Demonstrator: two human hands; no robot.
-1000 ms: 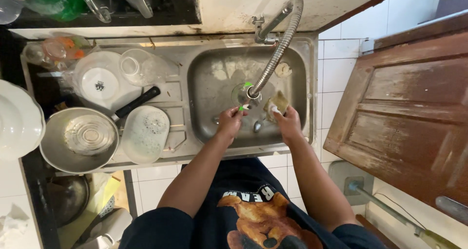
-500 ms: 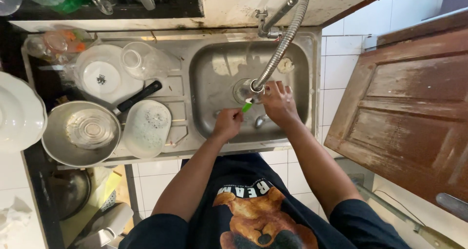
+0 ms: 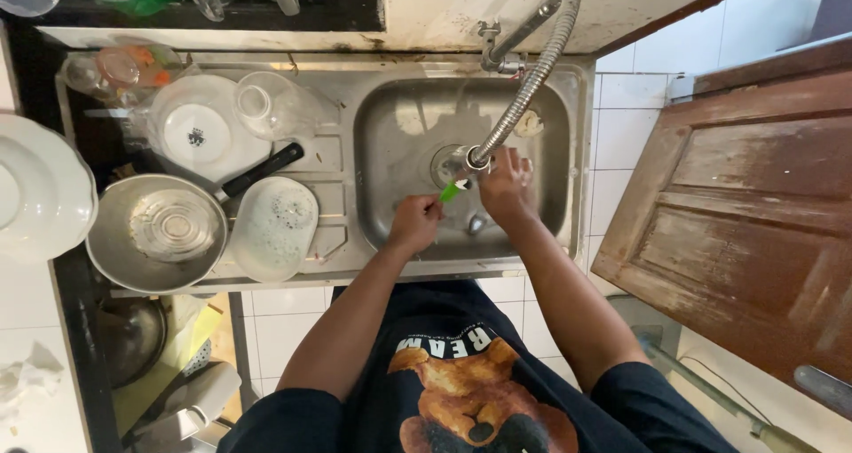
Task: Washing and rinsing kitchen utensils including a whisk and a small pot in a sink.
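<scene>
White plate (image 3: 35, 196): at the far left edge, off the drainboard.
Bottles (image 3: 111, 70): clear plastic, one with an orange patch, lying at the far left corner of the table; any label is too blurred to tell.
Dishes: a white saucer (image 3: 195, 133) with a small dark mark, a clear glass (image 3: 262, 107) on its side, a grey pan (image 3: 155, 231) with a black handle, an oval soapy plate (image 3: 275, 227).
Sink (image 3: 390, 133): steel basin right of the drainboard, with a flexible metal tap hose (image 3: 524, 89) curving down to its middle.
Your left hand (image 3: 415, 224): closed around a small green-and-white thing (image 3: 453, 189).
Key relation: the green thing's long axis points up and right from your left hand, toward the hose tip; your right hand is nearer that tip.
Your right hand (image 3: 504, 187): fingers curled just under the hose end; whether it grips anything I cannot tell.
Wooden door (image 3: 754, 213): brown, worn, at the right.
</scene>
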